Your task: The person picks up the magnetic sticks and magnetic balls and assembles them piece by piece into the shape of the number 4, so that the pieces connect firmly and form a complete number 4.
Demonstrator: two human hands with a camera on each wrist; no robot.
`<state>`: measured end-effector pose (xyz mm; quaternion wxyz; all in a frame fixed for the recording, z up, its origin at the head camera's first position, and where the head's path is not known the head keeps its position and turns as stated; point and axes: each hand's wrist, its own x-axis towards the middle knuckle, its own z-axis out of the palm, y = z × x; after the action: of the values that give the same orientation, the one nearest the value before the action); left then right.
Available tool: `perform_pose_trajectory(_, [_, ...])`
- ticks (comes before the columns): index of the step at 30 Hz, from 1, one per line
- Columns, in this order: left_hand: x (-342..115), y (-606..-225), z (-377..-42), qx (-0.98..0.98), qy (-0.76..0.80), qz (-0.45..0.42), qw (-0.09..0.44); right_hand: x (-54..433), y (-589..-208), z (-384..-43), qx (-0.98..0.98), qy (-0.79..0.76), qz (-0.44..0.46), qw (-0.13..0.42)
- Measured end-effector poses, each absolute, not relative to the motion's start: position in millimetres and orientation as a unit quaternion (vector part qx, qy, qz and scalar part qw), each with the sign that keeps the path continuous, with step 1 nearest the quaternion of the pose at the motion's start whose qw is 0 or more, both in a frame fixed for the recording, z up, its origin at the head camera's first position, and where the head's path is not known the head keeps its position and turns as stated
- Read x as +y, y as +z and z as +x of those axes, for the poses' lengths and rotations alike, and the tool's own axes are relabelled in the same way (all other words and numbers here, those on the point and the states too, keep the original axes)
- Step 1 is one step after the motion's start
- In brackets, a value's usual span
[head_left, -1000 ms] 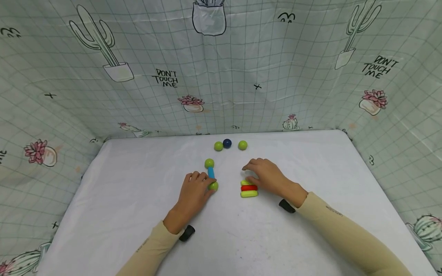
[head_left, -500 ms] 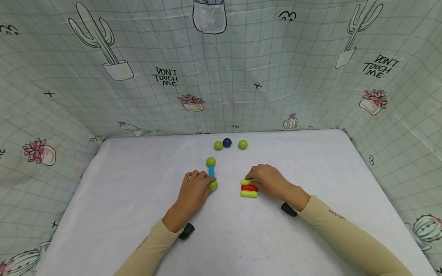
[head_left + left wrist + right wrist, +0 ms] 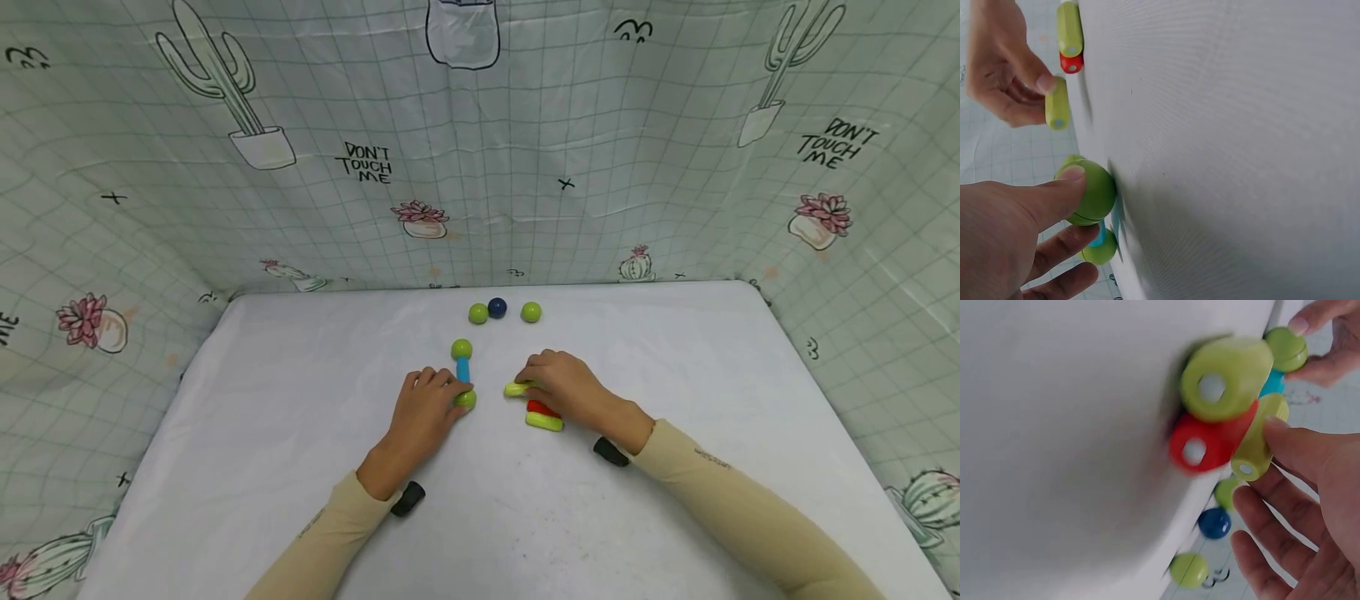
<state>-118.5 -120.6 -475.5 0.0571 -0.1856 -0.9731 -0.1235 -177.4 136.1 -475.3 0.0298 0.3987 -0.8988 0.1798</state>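
Note:
In the head view my left hand (image 3: 416, 421) pinches a green ball (image 3: 467, 400) between thumb and finger. A light-blue stick (image 3: 462, 369) runs from it to a second green ball (image 3: 461, 349), dumbbell fashion. My right hand (image 3: 576, 392) pinches a short yellow-green stick (image 3: 513, 389), its free end turned toward the left hand's ball. The right wrist view shows this stick (image 3: 1260, 440) raised beside the others, a silvery dot in its end. Under the right hand lie a red stick (image 3: 542, 408) and another yellow-green stick (image 3: 544, 422), side by side.
Toward the back of the white table (image 3: 315, 375) sit a green ball (image 3: 478, 313), a dark-blue ball (image 3: 497, 308) close beside it, and another green ball (image 3: 531, 312) to their right. A cactus-print cloth (image 3: 480, 167) hangs behind the table and along both sides.
My right hand has closed finger and thumb on the farthest yellow-green stick and drawn it leftward, away from the red one. The left hand keeps its grip on the ball, almost unmoved.

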Motion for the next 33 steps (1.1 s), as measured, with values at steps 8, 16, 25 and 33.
perform_pose_trajectory(8, [-118.6, -473.4, -119.8, -0.975, -0.118, -0.184, 0.050, 114.4, -478.4, -174.1, -0.890, 0.174, 0.419, 0.045])
perform_pose_trajectory(16, [-119.1, -474.4, -119.7, -0.973, -0.116, -0.191, 0.060, 102.7, -482.3, -173.2, -0.883, 0.189, 0.427, 0.041])
perform_pose_trajectory(25, [-118.8, -474.9, -120.1, -0.972, -0.120, -0.193, 0.062, 96.6, -481.1, -171.6, -0.889, 0.170, 0.423, 0.046])
perform_pose_trajectory(33, [-117.5, -473.9, -118.8, -0.974, -0.117, -0.186, 0.055, 113.1, -471.9, -184.7, -0.904, 0.179, 0.385, 0.051])
